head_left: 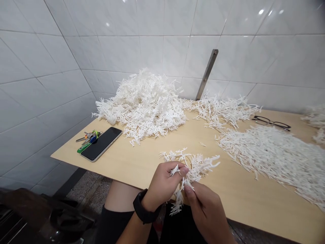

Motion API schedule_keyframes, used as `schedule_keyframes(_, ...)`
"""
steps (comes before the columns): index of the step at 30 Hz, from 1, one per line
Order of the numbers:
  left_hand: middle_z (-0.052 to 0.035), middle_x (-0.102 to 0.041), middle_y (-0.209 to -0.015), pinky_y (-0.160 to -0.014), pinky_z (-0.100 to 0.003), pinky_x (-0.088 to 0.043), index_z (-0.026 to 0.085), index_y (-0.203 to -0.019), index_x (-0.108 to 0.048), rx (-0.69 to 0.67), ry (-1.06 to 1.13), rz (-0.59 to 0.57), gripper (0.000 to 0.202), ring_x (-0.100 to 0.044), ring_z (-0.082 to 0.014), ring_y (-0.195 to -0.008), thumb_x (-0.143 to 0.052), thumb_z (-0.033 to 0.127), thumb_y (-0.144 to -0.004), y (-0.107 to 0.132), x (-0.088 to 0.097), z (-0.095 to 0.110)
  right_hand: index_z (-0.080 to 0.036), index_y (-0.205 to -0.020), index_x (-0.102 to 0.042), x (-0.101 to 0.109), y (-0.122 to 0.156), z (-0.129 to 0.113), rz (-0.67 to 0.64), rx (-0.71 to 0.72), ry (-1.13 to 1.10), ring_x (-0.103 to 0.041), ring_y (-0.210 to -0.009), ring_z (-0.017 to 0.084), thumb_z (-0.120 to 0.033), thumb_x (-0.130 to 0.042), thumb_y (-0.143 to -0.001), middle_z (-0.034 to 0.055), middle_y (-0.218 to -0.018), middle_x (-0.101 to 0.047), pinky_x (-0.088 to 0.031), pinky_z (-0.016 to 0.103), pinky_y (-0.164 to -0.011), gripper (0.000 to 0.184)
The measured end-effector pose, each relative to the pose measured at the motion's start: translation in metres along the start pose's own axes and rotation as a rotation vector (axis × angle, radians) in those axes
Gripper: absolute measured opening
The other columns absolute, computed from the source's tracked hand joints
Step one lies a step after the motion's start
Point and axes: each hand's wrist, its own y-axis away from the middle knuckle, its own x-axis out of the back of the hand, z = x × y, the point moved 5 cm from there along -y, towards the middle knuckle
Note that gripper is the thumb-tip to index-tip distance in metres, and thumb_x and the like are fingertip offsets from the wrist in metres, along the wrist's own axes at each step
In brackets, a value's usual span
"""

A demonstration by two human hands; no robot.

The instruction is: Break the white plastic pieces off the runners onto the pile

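At the table's front edge, my left hand [166, 181] is closed, its thumb and fingers pinching a piece of a white branching plastic sprig [200, 166]. My right hand [205, 206] sits just beside it, thumb and fingers pressed on the lower part of the same white strands. Thin forked tips stick out past both hands, some lying over the table and some hanging below the edge. A large heap of similar white sprigs [149, 105] rises at the back, and a flat spread of small white pieces [274, 152] covers the right side.
A phone [101, 144] lies on the wooden table [127, 162] at left, beside keys [88, 136] with a green strap. Black-framed glasses [271, 122] rest at the back right. A metal bar [207, 74] stands against the tiled wall [162, 51]. A smaller white pile [223, 108] lies near it.
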Motion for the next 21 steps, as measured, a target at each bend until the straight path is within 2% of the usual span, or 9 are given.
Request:
schedule_keyframes(7,-0.0018,-0.063,-0.069,-0.069,-0.025,-0.045,0.016,-0.07,-0.064,0.06,-0.022,0.138,0.028,-0.057,-0.0165,-0.069,-0.057,0.038,-0.087,-0.001,0.004,-0.002,-0.021,-0.066,-0.045,-0.001,0.006,-0.009,0.08,0.151,0.096,-0.045,-0.051,0.013,-0.014,-0.047,-0.097,-0.0016,-0.055,-0.049,-0.031,0.026,-0.053,0.032)
schedule_keyframes(10,0.0008,-0.057,-0.064,-0.065,-0.024,-0.043,0.017,-0.071,-0.06,0.085,-0.012,0.233,0.03,-0.053,-0.0145,-0.065,-0.055,0.041,-0.088,-0.002,0.009,-0.004,-0.022,-0.068,-0.046,-0.003,0.01,-0.022,0.099,0.269,0.038,-0.045,-0.05,0.014,-0.009,-0.047,-0.094,-0.0006,-0.055,-0.051,-0.032,0.027,-0.052,0.028)
schedule_keyframes(13,0.0019,-0.055,-0.064,-0.063,-0.022,-0.042,0.016,-0.073,-0.059,0.086,0.026,0.234,0.031,-0.051,-0.0131,-0.063,-0.055,0.044,-0.088,-0.003,0.011,-0.004,-0.022,-0.074,-0.049,-0.005,0.019,-0.031,0.073,0.338,-0.073,-0.049,-0.05,0.014,-0.007,-0.046,-0.092,0.0003,-0.057,-0.056,-0.035,0.027,-0.051,0.024)
schedule_keyframes(16,0.001,-0.057,-0.067,-0.062,-0.022,-0.042,0.015,-0.075,-0.061,0.079,0.046,0.204,0.032,-0.052,-0.0128,-0.063,-0.057,0.045,-0.087,-0.003,0.009,-0.005,-0.021,-0.083,-0.057,0.008,0.026,-0.016,0.104,0.195,-0.097,-0.06,-0.059,0.016,-0.009,-0.047,-0.093,0.0026,-0.067,-0.065,-0.045,0.027,-0.056,0.019)
schedule_keyframes(19,0.0004,-0.058,-0.069,-0.062,-0.022,-0.043,0.015,-0.079,-0.064,0.073,0.051,0.185,0.033,-0.054,-0.0134,-0.065,-0.057,0.046,-0.088,-0.002,0.007,-0.006,-0.022,-0.084,-0.064,0.042,0.026,0.029,0.27,-0.115,0.068,-0.068,-0.071,0.019,-0.02,-0.049,-0.095,0.0049,-0.078,-0.072,-0.052,0.028,-0.065,0.018)
schedule_keyframes(20,-0.0003,-0.06,-0.071,-0.064,-0.022,-0.044,0.015,-0.081,-0.065,0.063,0.051,0.169,0.033,-0.056,-0.0142,-0.067,-0.057,0.045,-0.089,-0.001,0.006,-0.006,-0.021,-0.091,-0.067,0.054,0.024,0.046,0.307,-0.211,0.154,-0.069,-0.076,0.022,-0.025,-0.05,-0.095,0.0072,-0.086,-0.074,-0.053,0.03,-0.069,0.018)
schedule_keyframes(21,-0.0012,-0.063,-0.074,-0.067,-0.023,-0.045,0.015,-0.082,-0.067,0.049,0.051,0.151,0.032,-0.059,-0.0153,-0.071,-0.057,0.044,-0.089,-0.001,0.005,-0.005,-0.021,-0.105,-0.068,0.064,0.02,0.062,0.295,-0.277,0.248,-0.07,-0.08,0.024,-0.027,-0.049,-0.093,0.0091,-0.095,-0.074,-0.054,0.033,-0.07,0.023)
